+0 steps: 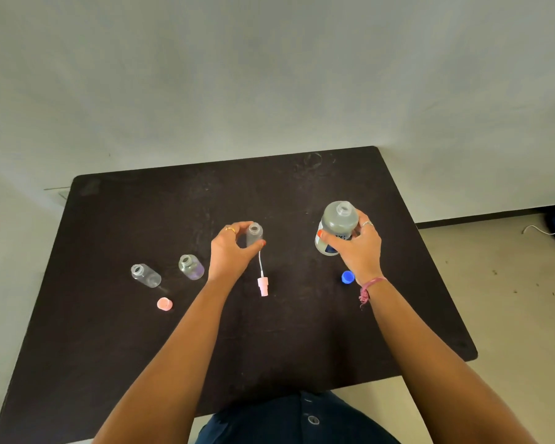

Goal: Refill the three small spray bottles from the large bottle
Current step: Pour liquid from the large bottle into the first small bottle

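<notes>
The right hand [359, 241] was wrapped around the big bottle [337, 227] (cap off, upright), well to the right of the small bottle [254, 233] that the left hand [233, 249] pinched upright on the table [109, 315], mouth open, so the pour had to travel leftward.

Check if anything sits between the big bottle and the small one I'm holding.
Nothing visible does. Bare table separates the large bottle in the right hand from the small bottle in the left hand.
</notes>
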Tool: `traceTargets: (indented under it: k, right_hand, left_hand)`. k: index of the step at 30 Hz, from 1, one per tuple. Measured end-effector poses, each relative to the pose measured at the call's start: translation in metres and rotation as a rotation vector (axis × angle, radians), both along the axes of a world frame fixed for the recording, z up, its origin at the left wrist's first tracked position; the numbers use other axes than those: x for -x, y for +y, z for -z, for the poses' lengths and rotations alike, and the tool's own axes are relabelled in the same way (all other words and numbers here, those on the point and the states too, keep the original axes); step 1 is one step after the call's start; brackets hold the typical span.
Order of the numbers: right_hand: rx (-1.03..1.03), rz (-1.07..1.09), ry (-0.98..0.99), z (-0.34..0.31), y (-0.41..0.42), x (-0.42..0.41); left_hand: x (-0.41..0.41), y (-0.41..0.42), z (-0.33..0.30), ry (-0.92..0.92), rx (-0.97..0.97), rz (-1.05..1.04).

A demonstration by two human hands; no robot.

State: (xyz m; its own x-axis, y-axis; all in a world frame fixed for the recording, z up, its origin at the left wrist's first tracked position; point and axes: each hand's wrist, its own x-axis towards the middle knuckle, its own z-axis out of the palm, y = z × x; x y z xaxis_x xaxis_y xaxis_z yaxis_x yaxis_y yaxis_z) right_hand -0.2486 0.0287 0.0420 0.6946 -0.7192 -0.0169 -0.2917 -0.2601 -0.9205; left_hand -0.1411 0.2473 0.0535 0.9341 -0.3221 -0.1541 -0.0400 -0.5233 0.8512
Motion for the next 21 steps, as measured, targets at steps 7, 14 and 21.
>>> traceTargets:
  k: [7, 14, 21]
  right_hand:
    - [0.093, 0.006, -0.106, -0.062, -0.004, -0.009]
    - [0.299, -0.087, -0.178, -0.126, -0.01, -0.01]
    - [0.489, -0.132, -0.232, -0.185, -0.014, -0.015]
  left_hand:
    - [-0.006, -0.018, -0.072, -0.13, 0.159, -0.035]
    - [0.001, -0.037, -0.131, -0.189, 0.31, -0.043]
    - [0.007, -0.047, -0.171, -0.205, 0.413, -0.026]
